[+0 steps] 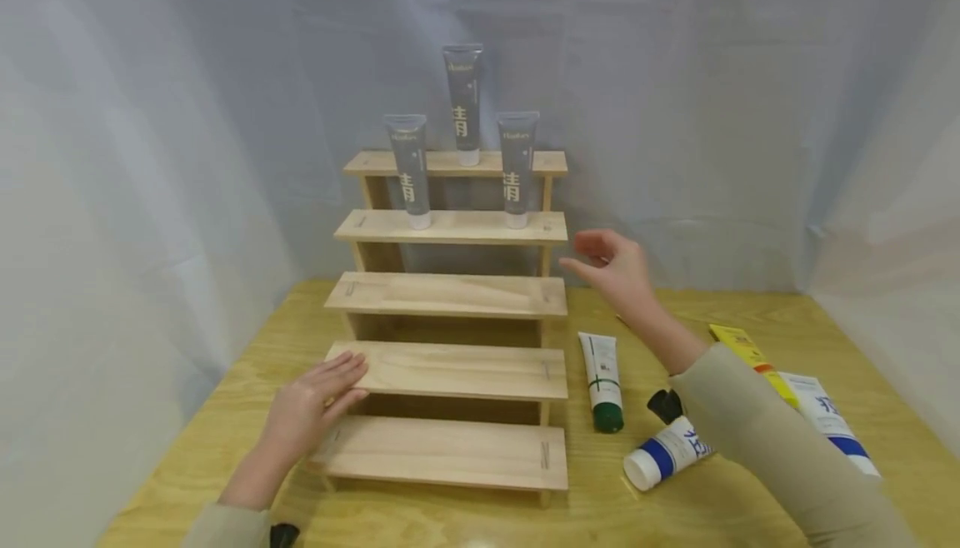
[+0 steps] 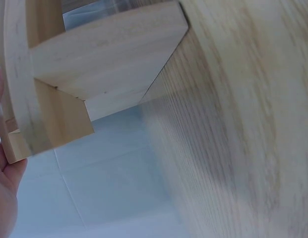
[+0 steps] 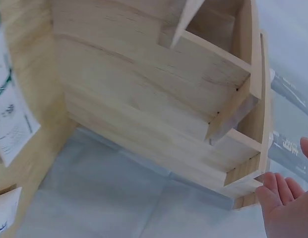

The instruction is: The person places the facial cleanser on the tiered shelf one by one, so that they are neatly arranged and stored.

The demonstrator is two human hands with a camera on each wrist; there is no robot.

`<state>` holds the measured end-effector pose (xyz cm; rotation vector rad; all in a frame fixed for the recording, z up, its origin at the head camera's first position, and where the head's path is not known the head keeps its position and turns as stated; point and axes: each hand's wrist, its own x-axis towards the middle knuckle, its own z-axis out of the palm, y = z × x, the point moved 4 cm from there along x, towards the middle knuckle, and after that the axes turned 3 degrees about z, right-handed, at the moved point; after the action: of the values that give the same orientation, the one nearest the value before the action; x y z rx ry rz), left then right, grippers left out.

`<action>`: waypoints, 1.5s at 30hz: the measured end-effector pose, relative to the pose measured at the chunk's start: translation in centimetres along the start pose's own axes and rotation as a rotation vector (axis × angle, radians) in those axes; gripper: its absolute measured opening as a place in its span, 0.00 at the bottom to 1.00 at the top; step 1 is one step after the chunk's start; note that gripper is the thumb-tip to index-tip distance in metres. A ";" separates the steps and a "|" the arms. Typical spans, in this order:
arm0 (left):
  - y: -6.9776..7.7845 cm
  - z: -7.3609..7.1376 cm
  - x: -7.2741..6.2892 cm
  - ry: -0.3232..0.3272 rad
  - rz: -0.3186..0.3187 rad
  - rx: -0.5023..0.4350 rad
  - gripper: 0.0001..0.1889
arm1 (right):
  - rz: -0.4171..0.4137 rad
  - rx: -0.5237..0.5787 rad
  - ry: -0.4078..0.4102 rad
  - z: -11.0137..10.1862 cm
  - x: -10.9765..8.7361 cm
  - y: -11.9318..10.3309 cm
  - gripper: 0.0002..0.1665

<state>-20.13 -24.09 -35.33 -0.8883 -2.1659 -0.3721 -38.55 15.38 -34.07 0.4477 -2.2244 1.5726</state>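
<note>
A stepped wooden display rack [image 1: 450, 294] stands on the table with several shelves. My left hand [image 1: 311, 406] grips the left end of its second shelf from the bottom, fingers on top and thumb at the front edge; the left wrist view shows the thumb [image 2: 14, 173] against the board's corner. My right hand [image 1: 615, 269] is in the air right of the upper shelves, fingers loosely curved, holding nothing. Three grey tubes stand upright on their white caps: one [image 1: 463, 102] on the top shelf, one left [image 1: 410, 173] and one right [image 1: 517, 169] on the shelf below.
Right of the rack lie a white tube with a green cap [image 1: 602, 381], a white-and-blue tube [image 1: 667, 452], a black cap [image 1: 665, 405], a yellow tube [image 1: 750, 361] and another white-and-blue tube [image 1: 825, 419]. A black object [image 1: 283, 535] shows beside the left sleeve. Pale sheeting [image 1: 675, 115] surrounds the table.
</note>
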 end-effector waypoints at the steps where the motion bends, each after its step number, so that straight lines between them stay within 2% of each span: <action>1: 0.0 0.0 0.0 0.000 0.003 0.001 0.24 | 0.015 -0.019 -0.019 -0.3 -1.2 -1.7 0.27; 3: 0.0 0.0 0.1 -0.002 0.006 0.000 0.24 | 0.043 -0.024 -0.062 -0.7 -3.6 -5.4 0.27; 6: 0.0 0.0 0.1 0.000 0.006 0.001 0.24 | 0.062 -0.097 -0.092 -1.1 -6.3 -9.4 0.26; 8: -0.1 0.0 0.1 -0.002 0.002 -0.002 0.25 | 0.072 -0.120 -0.105 -1.3 -7.4 -10.1 0.26; 9: -0.2 0.0 0.1 0.000 0.000 -0.001 0.25 | 0.047 -0.091 -0.115 -1.5 -7.5 -9.1 0.26; 15: -0.3 0.0 0.2 0.002 -0.004 0.000 0.26 | 0.087 -0.139 -0.138 -1.8 -8.9 -6.9 0.29; 16: -0.3 0.0 0.2 0.001 -0.005 0.002 0.25 | 0.127 -0.191 -0.142 -1.8 -9.4 -7.6 0.28; 17: -0.4 0.0 0.2 -0.002 -0.007 0.003 0.26 | 0.142 -0.214 -0.147 -1.8 -9.6 -7.3 0.28; 26: -0.5 0.1 0.0 -0.004 0.004 0.009 0.26 | 0.320 -0.394 -0.230 -1.9 -11.7 -3.4 0.27; 31: -0.5 0.2 -0.1 -0.011 0.001 0.007 0.25 | 0.418 -0.426 -0.258 -2.0 -12.5 -1.7 0.28; 39: -0.3 0.2 -0.1 -0.016 -0.003 0.004 0.26 | 0.508 -0.505 -0.290 -2.0 -13.4 0.7 0.30; 45: -0.2 0.2 -0.1 -0.020 -0.008 0.003 0.26 | 0.543 -0.497 -0.310 -1.7 -13.9 1.3 0.28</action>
<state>-20.30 -24.14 -35.54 -0.8853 -2.1883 -0.3646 -26.75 17.97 -41.25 -0.0776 -3.0427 1.1395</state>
